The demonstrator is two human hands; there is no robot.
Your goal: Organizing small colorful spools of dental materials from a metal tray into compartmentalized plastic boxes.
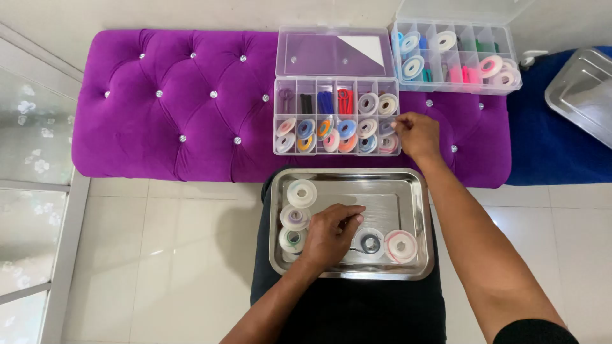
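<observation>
The rectangular shiny steel tray (408,191) rests on my lap, and I place everything from it. My left hand (328,236) lies palm-down inside the tray, near its middle, fingers curled loosely together over something thin and dark; I cannot tell whether I am actually pinching it. Just right of that hand, in the tray's near right corner, lie a round clear plastic bobbin with grey thread (370,242) and beside it a round clear bobbin with red thread (401,246). Along the tray's left wall sit three more: a pale empty-looking clear bobbin (301,192) at the far end, a bobbin with lilac thread (295,217) below it, and a bobbin with green thread (292,239) nearest me, partly behind my left wrist.

Beyond the tray, on the purple tufted velvet bench (178,108), stands the clear plastic compartment box (336,116) with its lid thrown open, its cells holding coloured bobbins and small clips. My right hand (417,135) reaches past the tray's far right corner to that box's right edge, fingertips drawn together at the last cell; what they nip is hidden. A second clear compartment box (456,57) stands farther off to the right, and a steel lid (583,92) lies on blue cloth (548,146).
</observation>
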